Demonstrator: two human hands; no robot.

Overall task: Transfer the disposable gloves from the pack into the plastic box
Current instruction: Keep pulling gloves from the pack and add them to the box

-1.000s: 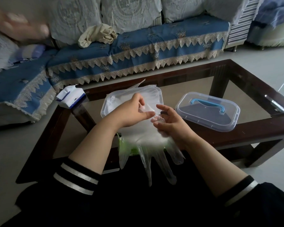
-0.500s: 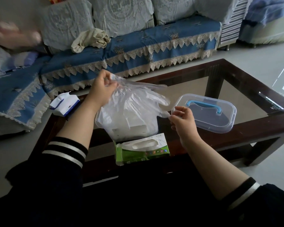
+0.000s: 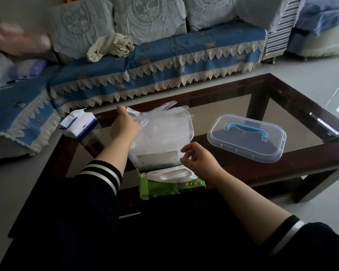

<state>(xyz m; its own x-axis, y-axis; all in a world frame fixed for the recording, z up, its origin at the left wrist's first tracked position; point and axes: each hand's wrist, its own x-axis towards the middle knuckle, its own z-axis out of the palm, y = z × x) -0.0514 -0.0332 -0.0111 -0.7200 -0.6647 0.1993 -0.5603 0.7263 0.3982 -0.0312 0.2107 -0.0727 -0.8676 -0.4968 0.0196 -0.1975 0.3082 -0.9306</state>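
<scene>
At centre frame, the gloves [image 3: 160, 122] pinched by the left hand [image 3: 124, 125] should be pressed flat into the plastic box [image 3: 191, 132] while the right hand [image 3: 199, 156], fingers loosely curled on nothing, is kept ready above the pack [image 3: 172, 183].

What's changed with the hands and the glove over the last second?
The glove went from the lap up and into the plastic box. The left hand holds it there; the right hand let go. The green pack and lid stayed.
</scene>
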